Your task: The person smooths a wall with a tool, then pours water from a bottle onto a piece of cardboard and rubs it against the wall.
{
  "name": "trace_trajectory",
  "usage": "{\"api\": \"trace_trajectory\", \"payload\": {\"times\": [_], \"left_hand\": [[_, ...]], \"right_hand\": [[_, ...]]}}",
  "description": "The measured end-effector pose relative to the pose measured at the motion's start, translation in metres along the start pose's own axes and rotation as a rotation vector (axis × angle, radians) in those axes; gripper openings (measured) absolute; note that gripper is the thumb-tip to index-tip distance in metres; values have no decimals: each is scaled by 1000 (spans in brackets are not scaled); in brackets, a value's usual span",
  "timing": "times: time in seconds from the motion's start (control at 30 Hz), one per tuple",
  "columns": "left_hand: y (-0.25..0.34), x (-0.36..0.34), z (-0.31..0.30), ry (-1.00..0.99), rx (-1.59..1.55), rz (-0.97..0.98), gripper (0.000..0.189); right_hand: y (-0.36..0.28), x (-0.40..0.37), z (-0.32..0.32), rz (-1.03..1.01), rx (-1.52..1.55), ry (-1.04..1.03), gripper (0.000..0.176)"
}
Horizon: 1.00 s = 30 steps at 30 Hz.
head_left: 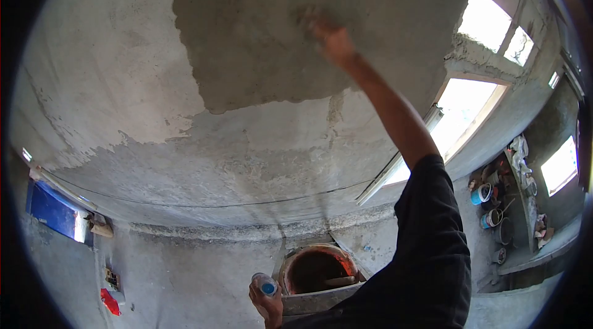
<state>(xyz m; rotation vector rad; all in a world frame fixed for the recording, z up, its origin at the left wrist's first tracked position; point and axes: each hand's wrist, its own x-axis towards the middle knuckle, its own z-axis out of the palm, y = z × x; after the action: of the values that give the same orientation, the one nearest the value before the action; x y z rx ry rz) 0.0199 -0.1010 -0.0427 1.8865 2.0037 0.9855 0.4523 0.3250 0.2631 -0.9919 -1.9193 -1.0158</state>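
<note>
My right arm reaches up to the wall, and my right hand (330,38) is smeared by motion over a dark, damp-looking patch of plaster (259,51). I cannot tell whether the blurred fingers hold anything. Low in the view, my left hand (267,307) is wrapped round a clear plastic bottle (265,283) that shows a round blue spot. Just right of the bottle stands a round tub (286,273) with an orange-red inner wall and dark contents. A stick-like handle (341,281) lies across its inside.
Beneath me, a board (309,302) runs in front of the tub. Windows (466,106) open the wall at right. Several buckets (481,194) stand by a ledge at far right. A red item (110,302) lies at lower left, below a blue panel (52,208).
</note>
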Motion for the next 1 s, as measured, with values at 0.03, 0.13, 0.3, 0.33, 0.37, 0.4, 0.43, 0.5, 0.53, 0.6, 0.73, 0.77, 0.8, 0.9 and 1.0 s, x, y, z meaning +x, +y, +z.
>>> {"api": "trace_trajectory", "payload": {"times": [0.03, 0.13, 0.3, 0.33, 0.37, 0.4, 0.43, 0.5, 0.53, 0.6, 0.73, 0.77, 0.8, 0.9, 1.0], "left_hand": [[1, 0, -1, 4, -15, -5, 65], [-2, -2, 1, 8, -10, -3, 65], [-2, -1, 1, 1, 21, 4, 66], [0, -1, 0, 0, 16, -17, 66], [1, 0, 0, 1, 10, -36, 66], [1, 1, -1, -2, 12, -36, 66], [2, 1, -1, -9, 8, -40, 65], [2, 1, -2, -16, 7, -51, 65], [2, 1, -1, 0, 12, -50, 64], [0, -2, 1, 12, 14, -49, 64], [1, 1, 2, 3, -7, -36, 64], [2, -1, 0, -8, -5, -45, 63], [1, -1, -1, -11, 0, -47, 63], [1, -1, -1, 6, -16, -31, 62], [5, 3, -2, 6, -21, -50, 61]], "right_hand": [[-11, -23, 17, -102, -31, -105, 64], [-48, -55, 20, -77, 76, -292, 68], [-23, 19, -69, 571, 129, 230, 69], [-14, 33, -80, 678, 69, 232, 71], [4, 36, -74, 682, 69, 228, 71], [23, 38, -65, 505, -28, 294, 72], [29, 38, -59, 326, -122, 354, 73], [20, 21, -43, 277, -137, 288, 73], [12, 9, -36, 225, -155, 220, 74], [-6, -31, -14, 166, -164, 69, 74], [-15, -33, -30, 243, 18, 61, 78], [-11, -22, -42, 247, 21, 58, 78], [-4, 1, -58, 302, -8, 199, 80], [22, 17, -49, 369, -47, 318, 82], [10, -11, -27, 311, -53, 193, 80]]}}
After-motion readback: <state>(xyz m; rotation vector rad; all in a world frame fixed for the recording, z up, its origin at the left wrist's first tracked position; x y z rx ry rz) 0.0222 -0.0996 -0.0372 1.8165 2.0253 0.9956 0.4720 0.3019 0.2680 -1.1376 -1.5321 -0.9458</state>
